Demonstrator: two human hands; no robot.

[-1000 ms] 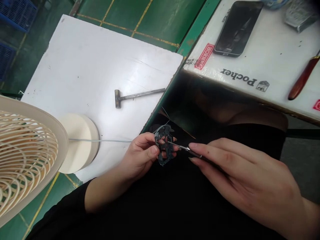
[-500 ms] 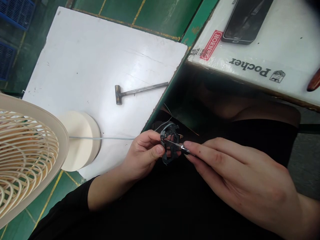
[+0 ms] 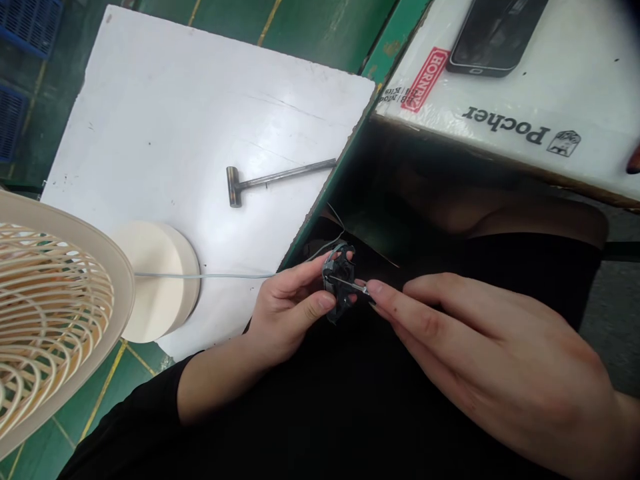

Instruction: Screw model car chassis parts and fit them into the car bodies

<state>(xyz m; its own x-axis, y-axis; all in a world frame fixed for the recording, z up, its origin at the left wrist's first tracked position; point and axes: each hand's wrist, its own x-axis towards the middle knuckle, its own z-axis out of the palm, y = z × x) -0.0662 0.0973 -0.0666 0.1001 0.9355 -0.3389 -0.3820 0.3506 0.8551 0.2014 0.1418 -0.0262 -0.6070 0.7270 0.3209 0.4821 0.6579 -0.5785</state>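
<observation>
Left hand: grip closed on a small, dark, irregular openwork part, over black clothing. Right hand: fingertip grip pinching a thin metal-shafted tool angled into it. Scuffed white tabletop bears a T-shaped metal hammer.

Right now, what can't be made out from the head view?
All in the head view:
Tool: grip mostly hidden by the right hand; tip contact too small, dark.
Dark part: back faces away, partly behind the left hand.
Phone: cut by top edge.
Red-brown handle: mostly cut by right edge.
Fan: cut by left edge.
</observation>
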